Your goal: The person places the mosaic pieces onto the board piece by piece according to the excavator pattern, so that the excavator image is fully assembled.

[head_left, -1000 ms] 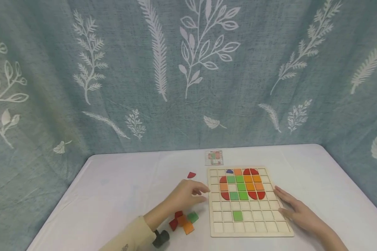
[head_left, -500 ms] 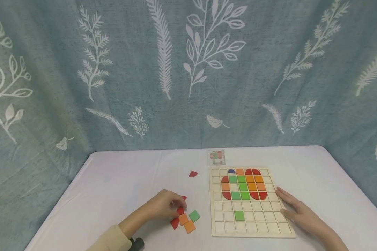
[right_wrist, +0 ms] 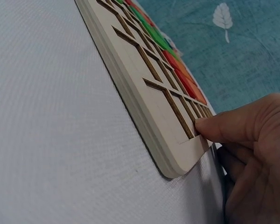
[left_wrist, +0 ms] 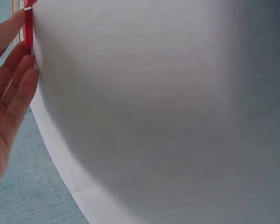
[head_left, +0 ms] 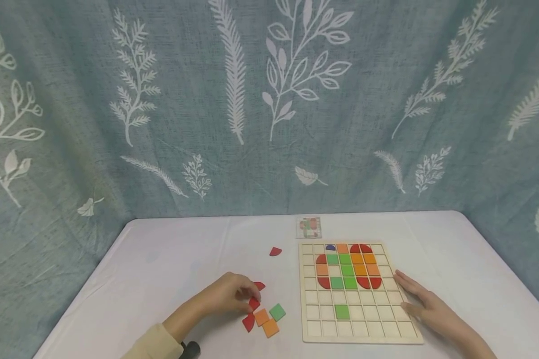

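My left hand [head_left: 226,294] pinches a red quarter-circle tile [head_left: 254,303] over a small pile left of the wooden grid board [head_left: 305,319]. In the left wrist view the tile [left_wrist: 28,28] stands on edge between thumb and fingertips. Around that hand lie two more red tiles, one behind [head_left: 259,285] and one in front [head_left: 248,323], two orange squares [head_left: 270,328] and a green square [head_left: 277,312]. My right hand [head_left: 433,314] rests along the board's right edge, fingers extended, its thumb on the rim in the right wrist view.
Red, orange and green tiles [head_left: 348,270] fill several cells in the board's upper part, with a blue half-round piece [head_left: 330,247] at the top. One green square [head_left: 342,312] sits lower down. A pattern card [head_left: 309,227] and a red tile [head_left: 275,252] lie behind.
My left hand has moved from beside the board leftward to the pile and now pinches a red tile, shifted slightly left. The right hand stays at the board's edge.
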Action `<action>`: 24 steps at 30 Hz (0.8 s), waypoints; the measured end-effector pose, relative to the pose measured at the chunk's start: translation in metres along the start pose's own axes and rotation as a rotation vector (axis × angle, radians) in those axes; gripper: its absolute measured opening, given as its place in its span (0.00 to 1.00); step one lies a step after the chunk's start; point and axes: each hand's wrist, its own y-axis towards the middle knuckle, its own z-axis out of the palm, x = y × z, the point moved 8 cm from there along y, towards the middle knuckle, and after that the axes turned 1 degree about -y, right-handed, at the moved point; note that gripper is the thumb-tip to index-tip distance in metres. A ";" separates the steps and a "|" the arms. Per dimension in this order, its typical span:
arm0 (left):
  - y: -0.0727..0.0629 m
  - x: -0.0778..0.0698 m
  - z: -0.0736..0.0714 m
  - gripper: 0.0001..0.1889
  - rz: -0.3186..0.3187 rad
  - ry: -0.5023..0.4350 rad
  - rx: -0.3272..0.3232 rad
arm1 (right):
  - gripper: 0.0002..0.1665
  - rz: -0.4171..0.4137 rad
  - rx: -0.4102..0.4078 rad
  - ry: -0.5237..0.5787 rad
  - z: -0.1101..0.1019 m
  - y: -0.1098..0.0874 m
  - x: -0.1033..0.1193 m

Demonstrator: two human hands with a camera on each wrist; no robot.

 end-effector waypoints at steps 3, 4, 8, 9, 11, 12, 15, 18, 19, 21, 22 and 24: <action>-0.001 -0.001 0.001 0.12 0.011 0.004 -0.003 | 0.39 -0.001 0.002 0.002 0.000 0.000 0.000; -0.001 -0.002 0.002 0.13 0.016 0.007 -0.001 | 0.39 -0.001 0.001 -0.001 0.000 0.001 0.000; -0.002 -0.005 0.004 0.13 0.044 0.027 0.008 | 0.39 -0.007 0.001 0.007 0.000 0.001 0.001; -0.002 -0.005 0.005 0.13 0.046 0.027 0.011 | 0.39 -0.011 0.001 0.010 0.000 0.001 0.001; -0.002 -0.004 0.005 0.14 0.046 0.023 0.014 | 0.39 -0.013 0.003 0.014 0.000 0.001 0.002; -0.002 -0.003 0.006 0.14 0.040 0.014 0.018 | 0.39 -0.011 0.002 0.014 0.000 0.001 0.002; -0.003 -0.001 0.007 0.15 0.025 -0.022 0.024 | 0.39 -0.002 0.001 0.009 0.000 0.000 0.001; -0.002 -0.001 0.008 0.17 0.024 -0.031 0.028 | 0.39 -0.002 -0.004 -0.004 0.000 0.000 0.001; -0.002 -0.002 0.008 0.17 0.025 -0.027 0.026 | 0.39 -0.005 -0.005 -0.006 0.000 0.000 0.001; 0.000 -0.003 0.009 0.17 0.023 -0.019 0.025 | 0.38 -0.007 -0.006 -0.011 0.000 0.000 0.001; 0.000 -0.003 0.009 0.17 0.019 -0.015 0.024 | 0.39 -0.006 -0.006 -0.013 0.000 0.000 0.001; 0.002 -0.002 0.009 0.17 0.009 -0.014 0.020 | 0.38 -0.011 -0.003 -0.012 0.001 0.000 0.001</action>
